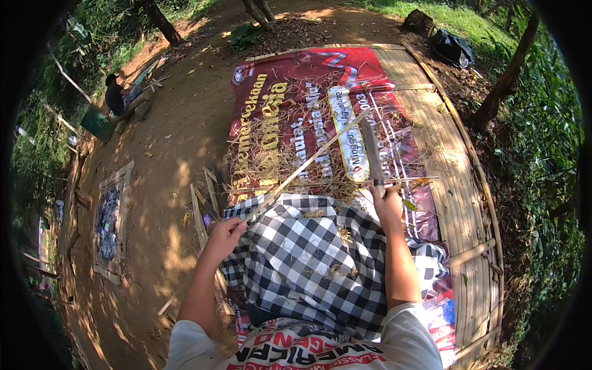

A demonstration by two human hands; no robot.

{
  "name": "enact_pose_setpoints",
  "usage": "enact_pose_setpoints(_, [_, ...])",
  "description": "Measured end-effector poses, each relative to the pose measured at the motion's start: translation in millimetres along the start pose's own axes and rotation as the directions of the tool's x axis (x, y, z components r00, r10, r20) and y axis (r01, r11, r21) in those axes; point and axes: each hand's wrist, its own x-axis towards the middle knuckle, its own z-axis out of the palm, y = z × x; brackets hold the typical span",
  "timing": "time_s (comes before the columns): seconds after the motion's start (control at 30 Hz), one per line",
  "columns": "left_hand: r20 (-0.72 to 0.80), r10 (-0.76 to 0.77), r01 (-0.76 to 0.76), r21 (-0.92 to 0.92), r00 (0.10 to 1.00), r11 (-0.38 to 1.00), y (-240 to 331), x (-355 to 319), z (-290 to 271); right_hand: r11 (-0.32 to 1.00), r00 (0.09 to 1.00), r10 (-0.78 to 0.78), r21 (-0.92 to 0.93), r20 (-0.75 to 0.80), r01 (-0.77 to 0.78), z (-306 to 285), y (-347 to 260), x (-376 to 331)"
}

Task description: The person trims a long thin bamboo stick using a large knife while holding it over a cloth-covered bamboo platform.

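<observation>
Black-and-white checked cloth (308, 259) covers the person's lap, closest to the lens, with a few dry shavings caught on it.

From the fingers outward: the left hand (223, 233) is curled shut around the near end of one long, thin bamboo strip (302, 166), which runs up and to the right across the lap and out over the banner. The right hand (385, 200) is closed on the handle of one long knife (372, 151), its blade pointing away over the banner; the far end of the strip reaches toward the blade near its upper part, though whether they touch is hard to tell.

Beneath lies one red printed banner (296, 80), littered with dry bamboo shavings (271, 154), spread on a slatted bamboo platform (456, 185) whose right edge curves past. A few cut bamboo pieces (203, 203) lie at the platform's left edge. One other person (120, 95) sits well apart at the upper left on bare earth.

As a judgement: the blade could slip along the springy strip toward the left hand or the knees, since the strip is held only at one end and may flex or twist.
</observation>
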Motion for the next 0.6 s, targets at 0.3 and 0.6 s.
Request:
enact_pose_setpoints(0.3, [-0.068, 0.402, -0.308, 0.532, 0.913, 0.789, 106.7, 87.9, -36.5, 0.582, 0.938, 0.341, 0.769, 0.063, -0.263, -27.9, 28.7, 32.3])
enact_pose_setpoints(0.6, [-0.023, 0.624, -0.421, 0.718, 0.781, 0.554, 144.9, 122.7, 29.0, 0.471, 0.989, 0.146, 0.881, -0.021, -0.051, -33.4, 7.1, 19.3])
